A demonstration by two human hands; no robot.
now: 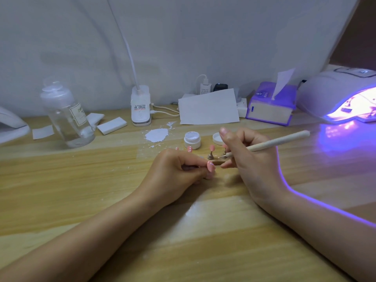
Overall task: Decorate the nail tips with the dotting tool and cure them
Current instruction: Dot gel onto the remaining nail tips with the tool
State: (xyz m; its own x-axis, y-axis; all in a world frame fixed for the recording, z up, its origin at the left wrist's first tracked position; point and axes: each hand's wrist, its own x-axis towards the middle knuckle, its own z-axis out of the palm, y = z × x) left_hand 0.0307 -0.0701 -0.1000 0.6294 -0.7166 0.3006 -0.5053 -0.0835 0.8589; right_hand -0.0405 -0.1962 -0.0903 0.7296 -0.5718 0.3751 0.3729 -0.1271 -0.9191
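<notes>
Pale wood-grain laminate covers the worktop, smeared here and there with white residue and washed violet along its right side. Both bare forearms reach in from the near edge. The left hand lies knuckles-up, its fingers curled to pinch a small holder carrying a glossy pink nail tip marked with a white dot. The right hand grips a slim cream dotting tool like a pen, its fine metal point close beside that tip and its handle slanting up to the right. Just behind the hands, more pink nail tips on little metal stands sit on a holder base. Farther back stand an open white gel pot, its round lid and a splash of white powder. Beyond these are a clear plastic bottle, a white clip lamp base, a sheet of white paper, a purple tissue box and, far right, a white curing lamp glowing violet, all before a wrinkled white backdrop.
</notes>
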